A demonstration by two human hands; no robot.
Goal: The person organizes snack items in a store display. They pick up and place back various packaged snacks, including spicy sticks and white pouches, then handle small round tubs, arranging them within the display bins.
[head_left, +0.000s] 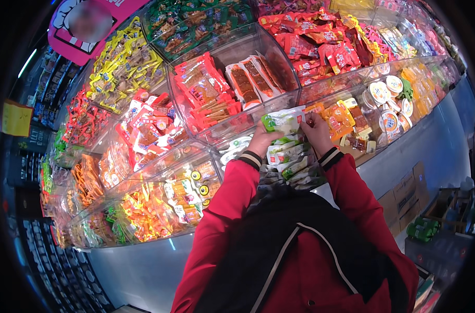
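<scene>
Between my hands is a green and white plastic snack packet, held up over the front row of bins. My left hand grips its left side, with the thumb lying across the lower part. At the right edge, the fingers of my right hand pinch the wrapper. Under the held packet, similar green and white packets lie in an overlapping row inside a clear bin. White packets lie just left of them, partly hidden by my left hand and sleeve.
Clear plastic dividers stand up between the bins. Red flat packets fill a bin behind my hands. Orange packets and round tubs lie to the right. Cardboard boxes stand on the floor at lower right.
</scene>
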